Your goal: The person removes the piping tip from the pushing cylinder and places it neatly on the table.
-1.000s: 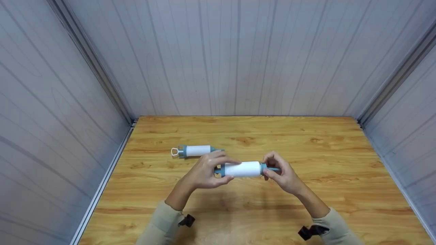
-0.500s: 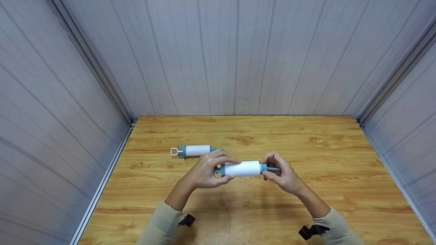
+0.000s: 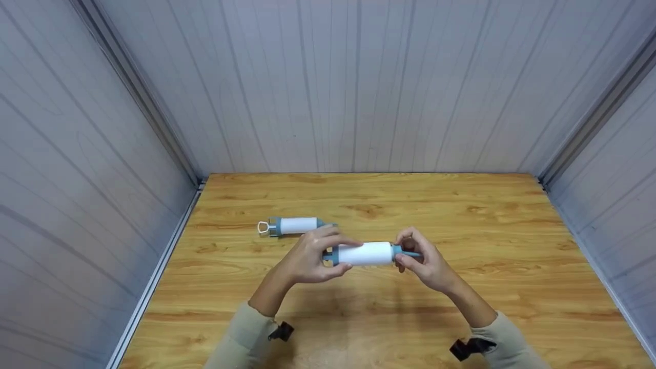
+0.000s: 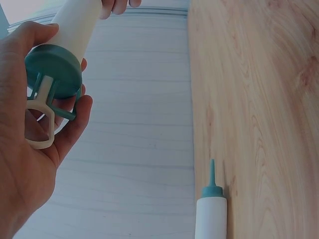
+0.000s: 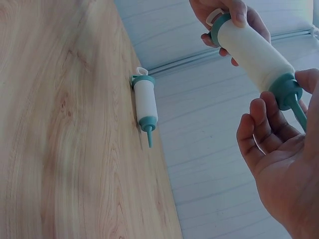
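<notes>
A large plunger syringe [image 3: 368,253] with a white barrel and teal end caps lies level between my hands, above the table. My left hand [image 3: 313,259] grips its plunger end, thumb and fingers around the barrel and cap. In the left wrist view a white pull ring [image 4: 52,127] sits inside that palm. My right hand [image 3: 428,265] pinches the teal nozzle cap [image 5: 284,89] between thumb and fingers, and the thin spout points into the palm. A second similar syringe [image 3: 298,225] rests on the table beyond my left hand, which partly hides its nozzle end in the head view.
The wood-grain table [image 3: 461,215] is bounded by a pale panel wall [image 3: 353,92] at the back and walls on both sides. A metal rail [image 3: 154,277] runs along the left edge. Black wrist-camera mounts [image 3: 281,332] sit on both sleeves.
Both hands keep nearly the same place and hold on the syringe. Only slight finger shifts of the right hand at the nozzle cap show; the second syringe stays put.
</notes>
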The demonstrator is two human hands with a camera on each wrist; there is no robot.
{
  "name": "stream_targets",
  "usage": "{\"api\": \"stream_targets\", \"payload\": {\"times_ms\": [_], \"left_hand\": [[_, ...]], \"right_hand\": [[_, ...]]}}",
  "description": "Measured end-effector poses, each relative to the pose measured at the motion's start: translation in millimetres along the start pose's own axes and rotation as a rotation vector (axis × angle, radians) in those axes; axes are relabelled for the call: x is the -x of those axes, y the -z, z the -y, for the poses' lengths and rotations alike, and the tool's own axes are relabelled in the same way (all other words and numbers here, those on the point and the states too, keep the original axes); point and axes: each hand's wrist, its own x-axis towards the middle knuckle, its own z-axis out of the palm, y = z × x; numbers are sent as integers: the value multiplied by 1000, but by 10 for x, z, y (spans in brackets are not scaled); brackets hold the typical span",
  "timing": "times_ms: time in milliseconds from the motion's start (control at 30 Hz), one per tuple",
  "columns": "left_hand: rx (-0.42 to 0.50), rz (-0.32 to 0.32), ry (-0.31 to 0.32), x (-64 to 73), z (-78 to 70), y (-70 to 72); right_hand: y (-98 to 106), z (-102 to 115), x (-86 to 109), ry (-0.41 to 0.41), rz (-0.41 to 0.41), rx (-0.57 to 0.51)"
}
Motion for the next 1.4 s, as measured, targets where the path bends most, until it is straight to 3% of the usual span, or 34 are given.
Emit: {"api": "stream_targets", "payload": {"times_ms": [367, 833, 1400], "left_hand": [[6, -8, -1, -3, -6, 12], [-7, -13, -4, 11, -7, 6], [-12, -22, -13, 19, -9, 14]], "right_hand": [[-5, -14, -18, 69, -12, 20], [-19, 17, -22, -20, -30, 17], [-23, 10, -18, 47, -29, 13]]}}
